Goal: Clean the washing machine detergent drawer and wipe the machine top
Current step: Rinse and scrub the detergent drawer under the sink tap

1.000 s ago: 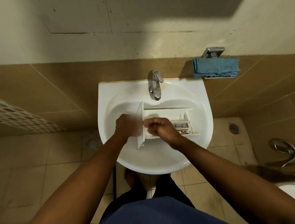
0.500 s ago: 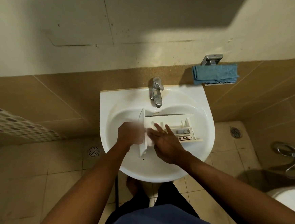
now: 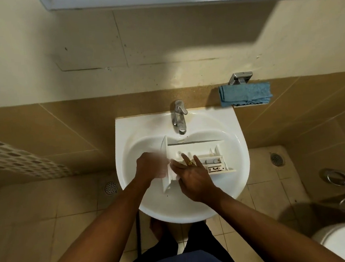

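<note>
Overlapping the drawer — right hand; left hand grips it; cloth nearby.

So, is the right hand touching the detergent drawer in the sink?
Touching. The head view shows the right hand with straight fingers laid inside the detergent drawer, its palm over the near wall.

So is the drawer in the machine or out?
Out: the drawer lies in the sink, just below the tap.
</note>
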Demonstrator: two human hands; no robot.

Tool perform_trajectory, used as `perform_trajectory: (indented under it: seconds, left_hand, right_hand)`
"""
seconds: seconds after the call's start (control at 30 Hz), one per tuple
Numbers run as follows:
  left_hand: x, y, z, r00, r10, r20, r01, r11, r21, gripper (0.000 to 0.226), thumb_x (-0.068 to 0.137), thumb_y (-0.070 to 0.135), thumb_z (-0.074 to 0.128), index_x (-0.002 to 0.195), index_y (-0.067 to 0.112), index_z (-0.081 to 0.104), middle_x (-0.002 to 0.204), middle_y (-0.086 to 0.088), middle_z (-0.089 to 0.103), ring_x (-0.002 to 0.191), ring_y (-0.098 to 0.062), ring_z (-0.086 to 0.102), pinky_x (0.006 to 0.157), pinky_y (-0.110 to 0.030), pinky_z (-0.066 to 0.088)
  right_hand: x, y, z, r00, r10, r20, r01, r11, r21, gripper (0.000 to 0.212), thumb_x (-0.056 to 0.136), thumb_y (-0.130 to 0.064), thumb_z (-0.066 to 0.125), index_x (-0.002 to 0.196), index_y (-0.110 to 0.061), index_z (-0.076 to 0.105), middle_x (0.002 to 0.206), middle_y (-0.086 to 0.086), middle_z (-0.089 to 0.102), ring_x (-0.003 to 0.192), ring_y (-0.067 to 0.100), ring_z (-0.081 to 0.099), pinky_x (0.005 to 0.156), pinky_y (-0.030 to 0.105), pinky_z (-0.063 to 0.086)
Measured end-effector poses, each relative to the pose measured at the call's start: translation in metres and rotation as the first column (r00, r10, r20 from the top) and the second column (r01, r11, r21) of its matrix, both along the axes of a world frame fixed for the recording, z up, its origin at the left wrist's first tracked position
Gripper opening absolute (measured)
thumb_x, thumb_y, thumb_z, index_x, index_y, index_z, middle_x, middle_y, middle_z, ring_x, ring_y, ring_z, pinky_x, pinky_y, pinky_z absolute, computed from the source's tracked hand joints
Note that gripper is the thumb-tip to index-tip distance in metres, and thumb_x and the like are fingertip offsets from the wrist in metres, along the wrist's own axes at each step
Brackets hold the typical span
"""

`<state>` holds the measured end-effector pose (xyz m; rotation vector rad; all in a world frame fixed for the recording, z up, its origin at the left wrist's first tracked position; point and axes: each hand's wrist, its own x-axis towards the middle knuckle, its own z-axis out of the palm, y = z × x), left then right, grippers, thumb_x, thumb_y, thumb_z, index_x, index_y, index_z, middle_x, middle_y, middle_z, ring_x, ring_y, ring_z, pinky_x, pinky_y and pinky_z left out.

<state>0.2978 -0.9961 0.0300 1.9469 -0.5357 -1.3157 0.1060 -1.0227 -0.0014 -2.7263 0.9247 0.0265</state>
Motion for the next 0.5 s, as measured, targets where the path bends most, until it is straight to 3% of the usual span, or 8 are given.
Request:
perform_trajectory:
  seconds: [0.1,0.2,0.27,0.33,0.4,0.43,0.5]
  left_hand:
    - [0.001,-0.001,0.000,1.000,0.003,-0.011,-0.003,1.000,0.005,0.031,0.079,0.018,0.086,0.107,0.009,0.077,0.077,-0.016,0.076,0.063,-0.027,0.074,0.057,-0.033,0.062]
    - [0.001,0.000,0.000,1.000,0.001,0.004,-0.001,1.000,0.004,0.031,0.079,0.017,0.086,0.108,0.009,0.077,0.075,-0.016,0.075,0.063,-0.028,0.074,0.056,-0.032,0.061]
    - [0.000,0.000,0.000,1.000,-0.002,0.011,0.002,1.000,0.006,0.030,0.079,0.017,0.085,0.107,0.010,0.077,0.073,-0.014,0.075,0.064,-0.029,0.075,0.054,-0.031,0.060]
    - [0.000,0.000,-0.001,1.000,0.002,0.004,-0.002,1.000,0.003,0.030,0.079,0.017,0.085,0.107,0.010,0.077,0.073,-0.013,0.075,0.062,-0.027,0.074,0.055,-0.031,0.061]
    - [0.000,0.001,-0.001,1.000,0.007,-0.003,-0.007,1.000,-0.005,0.030,0.079,0.017,0.086,0.107,0.009,0.077,0.074,-0.013,0.076,0.063,-0.028,0.075,0.055,-0.031,0.061]
    - [0.000,0.001,-0.001,1.000,0.006,-0.002,-0.006,1.000,-0.005,0.030,0.079,0.017,0.086,0.107,0.009,0.077,0.075,-0.013,0.076,0.065,-0.029,0.075,0.055,-0.031,0.061]
    - [0.000,0.000,-0.002,1.000,0.005,0.003,-0.005,1.000,-0.001,0.030,0.079,0.016,0.086,0.107,0.010,0.077,0.076,-0.013,0.076,0.068,-0.032,0.076,0.055,-0.031,0.061]
  right_hand:
    - [0.006,-0.027,-0.006,0.997,-0.070,-0.041,0.071,0.997,0.023,0.056,0.098,-0.032,0.031,0.151,-0.024,0.047,0.157,-0.004,0.047,0.155,0.035,0.020,0.123,0.060,0.015]
    - [0.018,-0.058,-0.010,0.979,-0.144,-0.147,0.158,0.984,0.086,0.046,0.092,-0.033,0.048,0.135,-0.026,0.062,0.144,-0.002,0.060,0.154,0.029,0.026,0.121,0.052,0.023]
    - [0.020,-0.071,-0.007,0.969,-0.249,-0.001,0.247,0.962,0.114,0.045,0.083,-0.030,0.048,0.119,-0.028,0.075,0.130,-0.003,0.070,0.137,0.023,0.052,0.111,0.039,0.041]
    - [0.024,-0.081,0.003,0.864,-0.447,0.230,0.400,0.888,0.225,0.038,0.083,-0.023,0.049,0.102,-0.025,0.082,0.113,-0.006,0.077,0.107,0.017,0.070,0.097,0.029,0.052]
    - [0.032,-0.094,0.014,0.651,-0.700,0.294,0.533,0.698,0.479,0.024,0.088,-0.014,0.060,0.093,-0.021,0.083,0.102,-0.004,0.079,0.093,0.010,0.070,0.092,0.023,0.051]
    - [0.037,-0.102,0.018,0.508,-0.826,0.246,0.535,0.526,0.661,0.020,0.088,-0.008,0.064,0.090,-0.017,0.082,0.099,0.001,0.080,0.089,0.012,0.071,0.092,0.026,0.053]
    - [0.043,-0.114,0.024,0.268,-0.962,0.047,0.367,0.147,0.919,0.018,0.091,0.002,0.059,0.089,-0.004,0.076,0.094,0.017,0.078,0.083,0.025,0.077,0.088,0.040,0.061]
